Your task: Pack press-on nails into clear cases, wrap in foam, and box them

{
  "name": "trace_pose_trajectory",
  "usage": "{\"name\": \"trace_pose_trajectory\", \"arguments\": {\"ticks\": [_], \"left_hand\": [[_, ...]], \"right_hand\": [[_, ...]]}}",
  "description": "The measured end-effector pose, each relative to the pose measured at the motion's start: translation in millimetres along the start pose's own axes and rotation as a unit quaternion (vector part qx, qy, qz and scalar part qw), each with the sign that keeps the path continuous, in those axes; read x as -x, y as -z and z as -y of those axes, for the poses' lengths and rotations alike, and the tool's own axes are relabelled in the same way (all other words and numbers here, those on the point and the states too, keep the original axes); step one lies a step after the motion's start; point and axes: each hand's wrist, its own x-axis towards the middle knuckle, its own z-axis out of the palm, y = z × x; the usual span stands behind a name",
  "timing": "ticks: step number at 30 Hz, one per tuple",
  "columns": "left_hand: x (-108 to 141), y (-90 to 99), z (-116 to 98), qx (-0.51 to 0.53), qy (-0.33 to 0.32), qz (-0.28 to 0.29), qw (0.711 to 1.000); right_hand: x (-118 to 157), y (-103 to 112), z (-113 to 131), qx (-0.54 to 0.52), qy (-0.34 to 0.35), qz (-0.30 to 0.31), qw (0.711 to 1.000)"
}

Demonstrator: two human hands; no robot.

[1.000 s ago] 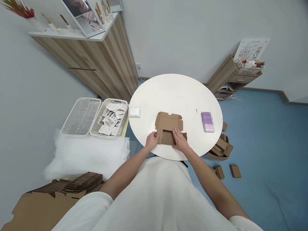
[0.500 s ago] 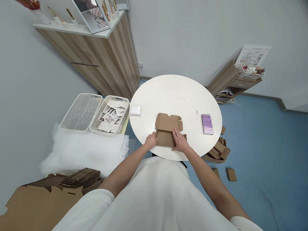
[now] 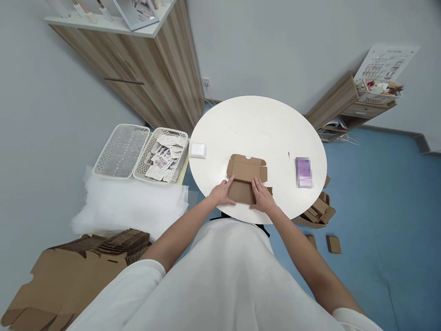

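A small brown cardboard box (image 3: 245,171), partly folded, lies at the near side of the white round table (image 3: 255,124). Its lid panel with side flaps points away from me, and its tray part is closest to my body. At the tray's left side is my left hand (image 3: 220,193), open, thumb and fingers spread along that edge. My right hand (image 3: 263,196) lies open over the tray's right side, with fingers stretched out and thumb apart. A side flap shows just past the right fingers. The hands hide parts of both side walls.
On the table are a white packet (image 3: 198,150) at left and a blurred purple box (image 3: 303,172) at right. Baskets of cards (image 3: 165,158) and clear cases (image 3: 122,149) stand left. Flat cardboard (image 3: 76,285) lies lower left; folded boxes (image 3: 319,209) sit on the floor right.
My left hand has opened from its grip on the box's left wall and spread along that side. My right hand stays on the right side. The camera view has shifted slightly.
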Motion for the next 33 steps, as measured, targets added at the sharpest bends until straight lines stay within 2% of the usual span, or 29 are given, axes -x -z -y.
{"name": "trace_pose_trajectory", "arguments": {"ticks": [3, 5, 8, 10, 12, 14, 16, 19, 22, 27, 33], "left_hand": [[-9, 3.5, -3, -0.023, 0.0, 0.017, 1.0], [-11, 3.8, -3, -0.02, -0.006, 0.016, 1.0], [-11, 3.2, -3, -0.009, -0.007, 0.018, 1.0], [-10, 2.3, -2, -0.007, -0.009, 0.016, 1.0], [-10, 0.5, -3, -0.003, -0.013, 0.01, 1.0], [-11, -2.5, -6, 0.005, -0.012, 0.006, 1.0], [-11, -6.6, -9, 0.013, -0.009, 0.007, 1.0], [-12, -13.1, -14, 0.02, -0.002, 0.01, 1.0], [-12, -17.1, -18, 0.014, 0.007, 0.014, 1.0], [-11, -17.7, -20, 0.021, 0.005, 0.018, 1.0], [-11, -21.0, -26, 0.032, 0.033, 0.029, 0.999]], "right_hand": [[4, 3, 0, -0.024, 0.018, -0.012, 0.999], [13, 4, -3, -0.052, 0.008, -0.042, 0.998], [33, -2, -10, -0.137, -0.105, -0.121, 0.978], [46, -9, -17, -0.242, -0.215, -0.151, 0.934], [55, -15, -24, -0.367, -0.286, -0.147, 0.873], [58, -17, -30, -0.469, -0.3, -0.132, 0.82], [56, -14, -31, -0.518, -0.286, -0.115, 0.798], [47, -7, -26, -0.519, -0.276, -0.094, 0.804], [39, -1, -19, -0.478, -0.271, -0.091, 0.83], [29, 1, -18, -0.291, -0.304, -0.081, 0.904], [19, 1, -22, -0.153, -0.281, -0.036, 0.947]]}}
